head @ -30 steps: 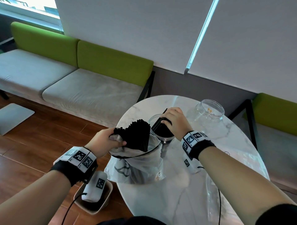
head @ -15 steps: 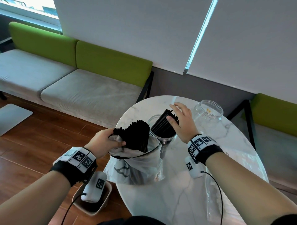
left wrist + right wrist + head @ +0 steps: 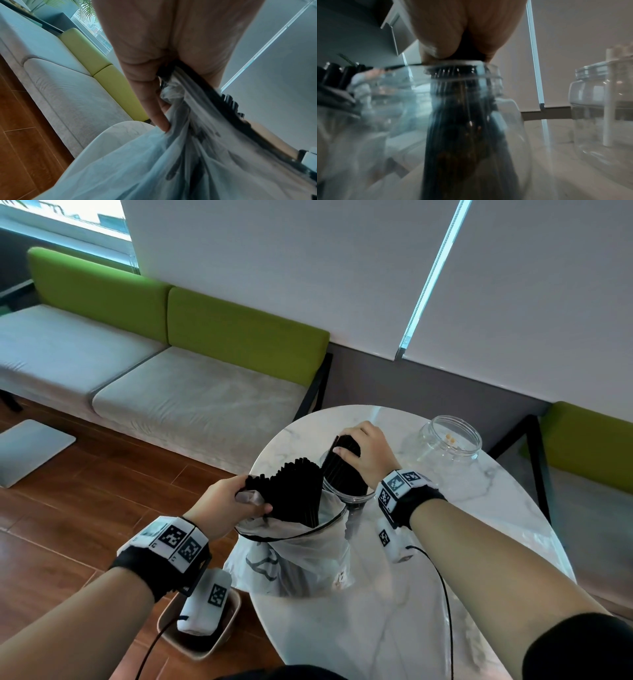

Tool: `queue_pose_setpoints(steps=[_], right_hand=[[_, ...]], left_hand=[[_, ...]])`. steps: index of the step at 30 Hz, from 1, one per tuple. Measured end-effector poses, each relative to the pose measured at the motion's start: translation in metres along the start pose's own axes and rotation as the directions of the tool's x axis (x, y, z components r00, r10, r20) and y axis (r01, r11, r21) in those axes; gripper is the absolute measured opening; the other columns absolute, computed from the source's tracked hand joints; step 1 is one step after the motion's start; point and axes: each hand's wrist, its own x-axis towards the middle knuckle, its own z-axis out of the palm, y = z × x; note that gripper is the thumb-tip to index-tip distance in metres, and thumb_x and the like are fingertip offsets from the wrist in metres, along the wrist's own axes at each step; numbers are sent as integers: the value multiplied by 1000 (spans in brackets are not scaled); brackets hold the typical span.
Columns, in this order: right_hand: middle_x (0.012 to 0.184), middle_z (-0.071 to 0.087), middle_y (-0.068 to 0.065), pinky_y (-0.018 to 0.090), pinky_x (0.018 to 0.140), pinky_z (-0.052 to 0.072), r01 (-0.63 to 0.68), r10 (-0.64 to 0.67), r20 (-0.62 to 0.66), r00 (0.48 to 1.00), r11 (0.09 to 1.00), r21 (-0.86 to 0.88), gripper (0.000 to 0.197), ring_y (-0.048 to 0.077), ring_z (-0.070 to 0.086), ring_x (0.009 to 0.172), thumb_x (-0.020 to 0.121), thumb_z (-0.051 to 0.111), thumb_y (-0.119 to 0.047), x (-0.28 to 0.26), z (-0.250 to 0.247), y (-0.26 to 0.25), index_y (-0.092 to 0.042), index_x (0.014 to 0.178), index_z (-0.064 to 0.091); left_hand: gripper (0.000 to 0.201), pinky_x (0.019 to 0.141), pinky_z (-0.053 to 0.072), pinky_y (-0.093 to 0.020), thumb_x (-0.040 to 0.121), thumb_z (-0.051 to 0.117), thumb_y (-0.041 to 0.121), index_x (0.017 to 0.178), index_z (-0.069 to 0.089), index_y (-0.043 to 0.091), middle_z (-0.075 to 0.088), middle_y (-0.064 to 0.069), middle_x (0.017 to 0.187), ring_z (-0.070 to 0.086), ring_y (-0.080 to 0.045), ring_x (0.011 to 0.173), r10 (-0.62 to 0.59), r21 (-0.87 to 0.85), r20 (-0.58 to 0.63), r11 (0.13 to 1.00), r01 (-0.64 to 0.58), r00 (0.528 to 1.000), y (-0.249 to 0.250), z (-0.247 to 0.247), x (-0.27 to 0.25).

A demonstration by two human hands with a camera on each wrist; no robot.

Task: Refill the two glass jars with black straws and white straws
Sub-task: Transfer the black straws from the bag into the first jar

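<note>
On the round marble table, a clear plastic bag stands near the left edge, with a thick bundle of black straws sticking up out of its open mouth. The left hand pinches the bag's rim at the bundle's left side, thumb on top and fingers curled into the crumpled plastic; the left wrist view shows one finger pressed down into the film beside the dark straw ends.

Just behind the bag, touching it, stands a glass jar that already holds a smaller bunch of black straws, leaning toward the bag's side. The right hand is curled around the upper ends of this bunch, thumb on the near side and fingers wrapped over the far side. In the right wrist view the palm sits directly above the jar's mouth, and the straws run down through the neck to the bottom, blurred.

To the right of that jar, well apart from it, a second glass jar stands open on the table. It holds a single white straw standing nearly upright inside.

On the wooden floor left of the table, below the left wrist, sits a small beige bin.
</note>
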Motion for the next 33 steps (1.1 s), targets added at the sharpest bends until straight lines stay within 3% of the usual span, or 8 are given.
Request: queue_pose_setpoints(steps=[4, 8, 11, 15, 20, 23, 28, 33], right_hand=[[103, 57, 10, 36, 91, 41, -18, 20, 54, 998, 999, -34, 33, 29, 49, 100, 88, 66, -30, 15, -2, 3, -6, 110, 66], [116, 52, 5, 29, 94, 35, -78, 83, 70, 994, 994, -72, 42, 26, 43, 111, 87, 65, -39, 13, -1, 7, -13, 120, 60], [129, 48, 3, 39, 101, 37, -114, 125, 110, 986, 988, -107, 59, 27, 40, 120, 85, 62, -51, 9, -4, 9, -20, 133, 49], [137, 44, 1, 42, 105, 32, -135, 135, 0, 991, 986, -103, 64, 25, 35, 126, 87, 56, -56, 4, -15, 1, -23, 139, 41], [103, 61, -3, 20, 86, 36, 54, -34, -191, 981, 994, 97, 32, 8, 48, 96, 86, 56, -42, -25, -30, -36, -16, 103, 64], [81, 64, -4, 18, 68, 44, 54, -76, 73, 994, 963, 265, 16, 6, 55, 72, 86, 61, -28, -60, -23, -60, -14, 85, 67], [75, 63, -5, 28, 65, 50, -194, 135, 331, 934, 969, 151, 34, 8, 58, 66, 80, 73, -44, -91, 2, -62, -18, 96, 57], [117, 62, -12, 30, 96, 47, -330, 231, 390, 892, 920, 211, 89, 7, 57, 110, 58, 77, -66, -101, 30, -63, -28, 131, 42]], left_hand=[[29, 81, 49, -27, 71, 81, 20, 88, 61, 34, 69, 7, 91, 63, -11, 91, -14, -14, 3, 1000, 14, 1000, -1, 0, 2], [31, 83, 49, -28, 70, 81, 22, 87, 60, 36, 68, 9, 91, 62, -11, 92, -19, -2, 1, 1000, 19, 1000, -1, 1, 4], [32, 87, 49, -31, 70, 81, 23, 92, 61, 35, 68, 9, 95, 62, -10, 95, -27, 2, 5, 1000, 27, 1000, -1, 0, 5], [34, 84, 48, -26, 71, 80, 23, 99, 63, 29, 68, 8, 97, 61, -9, 95, -30, 5, 5, 1000, 30, 1000, 0, 1, 6], [36, 80, 48, -23, 71, 81, 21, 104, 65, 24, 69, 7, 97, 62, -8, 95, -33, -28, 4, 999, 33, 999, -3, 1, 5], [36, 84, 51, -32, 70, 81, 21, 102, 65, 21, 70, 3, 96, 63, -12, 94, -45, -35, 6, 998, 45, 999, -4, 1, 6], [48, 88, 51, -34, 67, 82, 19, 111, 63, 22, 69, 3, 99, 63, -12, 96, -59, -25, 29, 998, 59, 998, -5, 4, 4], [21, 72, 46, -31, 56, 69, 18, 71, 56, 25, 60, 3, 74, 55, -12, 72, -88, -61, 133, 993, 97, 987, -2, 15, -6]])
